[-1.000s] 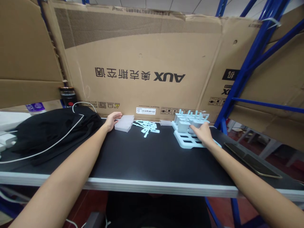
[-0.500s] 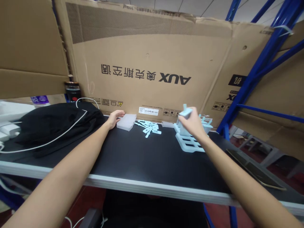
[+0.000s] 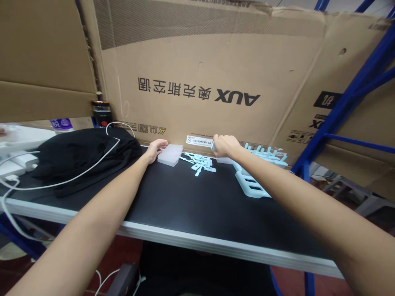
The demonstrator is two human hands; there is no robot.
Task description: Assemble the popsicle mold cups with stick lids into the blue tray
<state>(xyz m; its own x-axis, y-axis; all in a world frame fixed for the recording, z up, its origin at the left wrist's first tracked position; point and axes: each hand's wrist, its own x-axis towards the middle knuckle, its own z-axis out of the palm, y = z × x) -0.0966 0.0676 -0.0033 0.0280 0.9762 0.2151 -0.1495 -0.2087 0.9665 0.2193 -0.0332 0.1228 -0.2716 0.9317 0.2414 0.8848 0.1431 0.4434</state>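
Note:
My left hand (image 3: 156,148) rests with fingers stretched against the left side of a frosted clear plastic box (image 3: 170,155) on the black table (image 3: 191,205). My right hand (image 3: 224,146) is closed around a pale blue mould piece, mostly hidden in the fist, held just above a loose pile of pale blue sticks (image 3: 200,162). To the right stands a pale blue ice-pop mould tray (image 3: 253,187) with several moulds (image 3: 268,154) at its far end; my forearm crosses over it.
A large AUX cardboard box (image 3: 216,74) walls off the back. Black cloth (image 3: 83,154) with a white cable (image 3: 61,176) lies at the left, a dark bottle (image 3: 101,115) behind it. Blue rack posts (image 3: 339,111) stand at the right. White devices (image 3: 15,164) sit at the far left.
My right hand lifted a pale blue mould off the tray and carried it left, over the pile of sticks. The left hand stayed by the box. The view shifted left.

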